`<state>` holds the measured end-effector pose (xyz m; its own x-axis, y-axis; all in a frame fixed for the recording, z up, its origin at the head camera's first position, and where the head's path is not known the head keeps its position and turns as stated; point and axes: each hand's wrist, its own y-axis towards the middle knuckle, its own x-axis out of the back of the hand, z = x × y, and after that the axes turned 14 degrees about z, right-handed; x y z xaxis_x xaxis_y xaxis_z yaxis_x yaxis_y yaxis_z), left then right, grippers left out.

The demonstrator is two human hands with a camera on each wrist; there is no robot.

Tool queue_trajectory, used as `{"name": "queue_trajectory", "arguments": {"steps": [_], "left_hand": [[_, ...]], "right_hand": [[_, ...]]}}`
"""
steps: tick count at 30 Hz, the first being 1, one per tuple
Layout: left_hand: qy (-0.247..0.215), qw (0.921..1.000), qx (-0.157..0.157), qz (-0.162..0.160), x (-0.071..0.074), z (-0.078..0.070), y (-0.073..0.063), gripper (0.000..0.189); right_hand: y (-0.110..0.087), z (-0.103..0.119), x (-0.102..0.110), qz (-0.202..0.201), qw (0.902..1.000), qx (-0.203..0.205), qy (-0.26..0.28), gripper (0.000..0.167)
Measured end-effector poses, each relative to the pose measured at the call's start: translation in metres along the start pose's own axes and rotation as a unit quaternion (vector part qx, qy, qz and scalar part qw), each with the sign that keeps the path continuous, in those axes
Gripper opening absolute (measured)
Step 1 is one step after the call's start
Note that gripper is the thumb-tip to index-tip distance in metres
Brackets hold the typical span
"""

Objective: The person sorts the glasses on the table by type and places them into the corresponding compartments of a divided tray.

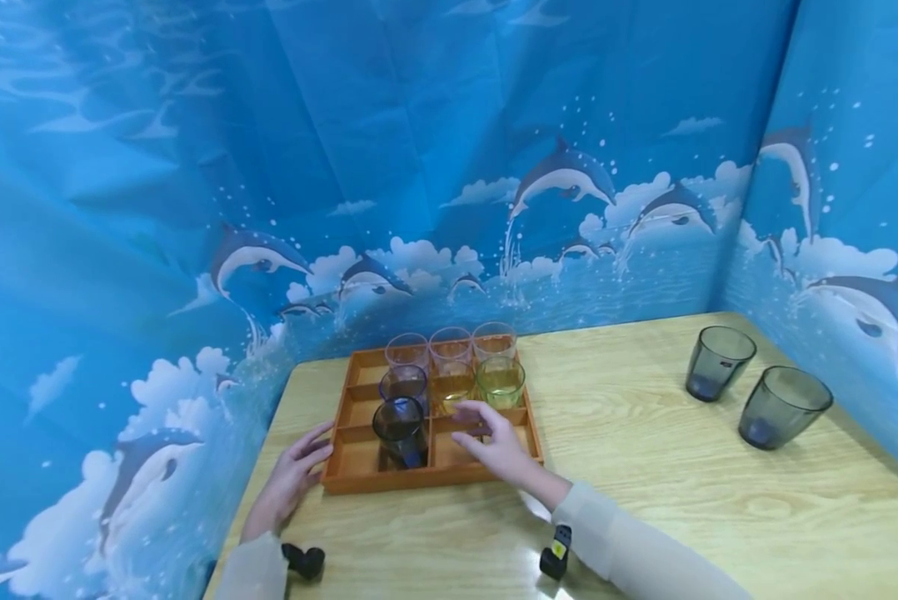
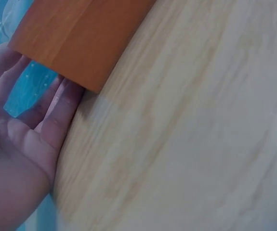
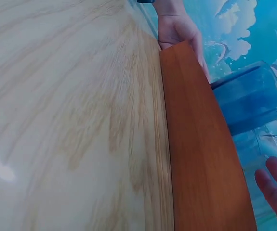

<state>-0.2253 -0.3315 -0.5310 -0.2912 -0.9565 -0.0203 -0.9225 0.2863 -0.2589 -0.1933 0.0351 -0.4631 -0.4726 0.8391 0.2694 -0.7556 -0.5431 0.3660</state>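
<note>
A brown wooden tray (image 1: 374, 482) with square compartments holds several drinking glasses. My left hand (image 1: 290, 479) rests its fingertips against the tray's left side, fingers nearly straight, as the left wrist view also shows at the wooden wall (image 2: 80, 43). Over the tray's front right part, my right hand (image 1: 500, 450) is held with fingers spread and nothing between them. Its fingertips are just in front of an amber glass (image 1: 449, 387) and a green glass (image 1: 501, 385). A dark grey glass (image 1: 400, 437) stands in the front row, with a purple-blue glass (image 1: 402, 383) behind it.
Pale pinkish glasses (image 1: 451, 346) line the tray's back row. Two more grey glasses, one farther back (image 1: 719, 365) and one nearer (image 1: 782, 408), stand on the right of the wood-grain table (image 1: 629, 450). Blue dolphin-print sheeting (image 1: 434, 167) rises behind the table and at both sides.
</note>
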Motion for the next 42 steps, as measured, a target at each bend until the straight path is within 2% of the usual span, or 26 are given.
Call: {"name": "queue_trajectory", "arguments": {"steps": [8, 13, 18, 24, 36, 42], "left_hand": [[0.013, 0.9999, 0.008, 0.005, -0.001, -0.006, -0.002, 0.060], [0.021, 0.9997, 0.012, 0.005, -0.001, -0.007, -0.002, 0.060], [0.025, 0.9997, 0.000, 0.000, 0.000, -0.003, -0.002, 0.058], [0.022, 0.9996, -0.020, 0.002, 0.001, 0.003, -0.001, 0.056], [0.021, 0.9996, -0.019, -0.005, 0.000, 0.004, 0.001, 0.054], [0.027, 0.9995, -0.019, -0.002, 0.000, 0.003, 0.003, 0.055]], "right_hand": [[-0.018, 0.000, 0.017, -0.039, 0.9990, -0.009, -0.018, 0.034], [-0.031, -0.012, 0.033, -0.065, 0.9975, -0.010, -0.027, 0.033], [-0.045, -0.034, 0.050, -0.094, 0.9948, -0.028, -0.028, 0.032], [-0.065, -0.043, 0.070, -0.122, 0.9910, -0.046, -0.029, 0.033], [-0.102, -0.045, 0.109, -0.196, 0.9788, -0.048, -0.036, 0.033], [-0.114, -0.046, 0.122, -0.215, 0.9733, -0.062, -0.052, 0.035]]}}
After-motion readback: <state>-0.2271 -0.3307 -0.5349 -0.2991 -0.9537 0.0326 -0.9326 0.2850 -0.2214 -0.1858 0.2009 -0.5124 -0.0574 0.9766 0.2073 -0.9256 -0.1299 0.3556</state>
